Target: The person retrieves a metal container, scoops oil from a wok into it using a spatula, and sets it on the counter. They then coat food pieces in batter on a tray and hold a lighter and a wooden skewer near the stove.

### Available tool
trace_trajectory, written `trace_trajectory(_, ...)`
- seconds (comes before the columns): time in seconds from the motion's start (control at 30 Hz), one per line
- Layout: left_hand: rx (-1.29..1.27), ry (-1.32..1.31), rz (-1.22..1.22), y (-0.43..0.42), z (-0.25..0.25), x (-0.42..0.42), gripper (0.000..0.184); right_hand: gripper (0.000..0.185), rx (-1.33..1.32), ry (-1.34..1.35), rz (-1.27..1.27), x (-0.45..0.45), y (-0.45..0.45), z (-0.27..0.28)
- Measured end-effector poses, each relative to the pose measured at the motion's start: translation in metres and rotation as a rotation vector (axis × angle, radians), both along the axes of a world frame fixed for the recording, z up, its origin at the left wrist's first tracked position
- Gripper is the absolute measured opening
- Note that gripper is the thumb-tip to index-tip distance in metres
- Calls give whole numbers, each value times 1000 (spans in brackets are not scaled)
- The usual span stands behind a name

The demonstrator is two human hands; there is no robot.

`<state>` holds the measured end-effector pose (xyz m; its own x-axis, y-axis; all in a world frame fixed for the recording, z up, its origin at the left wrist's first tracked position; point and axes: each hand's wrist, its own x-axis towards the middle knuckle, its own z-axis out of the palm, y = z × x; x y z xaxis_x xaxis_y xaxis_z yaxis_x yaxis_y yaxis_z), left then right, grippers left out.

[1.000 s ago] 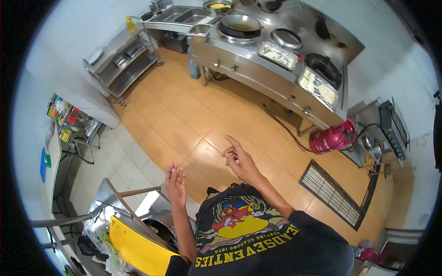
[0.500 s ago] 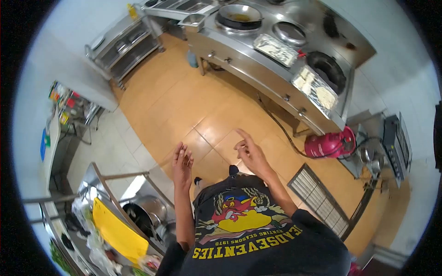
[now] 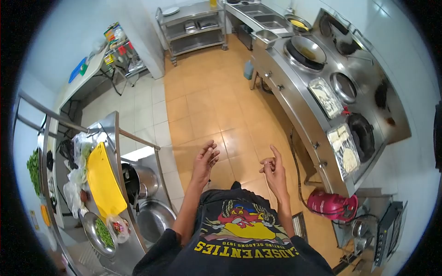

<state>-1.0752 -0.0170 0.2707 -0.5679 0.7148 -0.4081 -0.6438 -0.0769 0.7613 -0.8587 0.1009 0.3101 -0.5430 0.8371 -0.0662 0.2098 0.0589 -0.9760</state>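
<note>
The steel table (image 3: 134, 241) carries a yellow cutting board (image 3: 105, 181), a bowl (image 3: 91, 233) of chopped greens (image 3: 104, 233) and a filled plastic bag (image 3: 120, 234); the stove (image 3: 294, 108) supports a wok (image 3: 313, 44) and two foil-lined trays (image 3: 338, 146); the wheeled trolley (image 3: 193, 14) holds a white plate (image 3: 171, 10) on top.

One bare left hand (image 3: 204, 162) and one bare right hand (image 3: 275, 173) make two. There is one flat yellow rectangular cutting board (image 3: 106, 180) and one round steel bowl (image 3: 90, 229) of green pieces (image 3: 104, 233). Rectangular foil-covered trays (image 3: 336, 152) number two, rectangular steel sink basins (image 3: 252, 10) two, and small metal knobs (image 3: 281, 87) on the one long steel stove (image 3: 297, 112) four. There is also one pink metal gas cylinder (image 3: 330, 205), one blue plastic container (image 3: 248, 71), one round white plate (image 3: 171, 10) and one steel trolley (image 3: 192, 13) with three shelves (image 3: 195, 43).
</note>
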Motion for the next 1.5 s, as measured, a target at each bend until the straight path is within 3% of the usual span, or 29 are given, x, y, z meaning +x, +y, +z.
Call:
trace_trajectory(0.67,-9,-26,282,-66,-6,-63,33,48,51,29,351,-114,0,-4)
trace_trajectory(1.23,64,13,375,-134,5,-222,33,49,-12,8,473,-308,-60,14)
trace_trajectory(1.5,40,-15,445,-141,-5,-284,30,48,-10,-19,557,-390,-55,-2)
